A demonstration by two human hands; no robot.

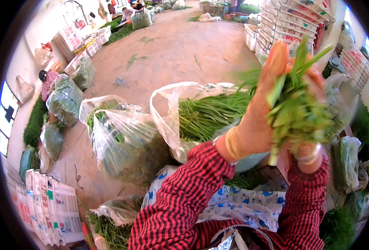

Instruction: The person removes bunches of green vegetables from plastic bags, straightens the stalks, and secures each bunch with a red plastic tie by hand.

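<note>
My left hand (255,114), with a pale band at the wrist, presses along the left side of a bunch of leafy green stalks (299,110). Its fingers point up and are partly blurred. My right hand (315,79) is on the far side of the same bunch; the stalks hide most of it, with some fingertips showing above and a bracelet at the wrist. The bunch is held up between both hands, its cut ends and leaves blurred by motion. Just beyond my left hand, an open clear plastic bag (163,106) holds more long green stalks (213,110).
A tied clear bag of greens (122,141) stands left of the open one. White plastic crates (55,208) stack at lower left, and a taller crate stack (290,25) rises at back right. Blue-patterned sheeting (243,204) covers my lap area. Other people (49,83) sit farther off.
</note>
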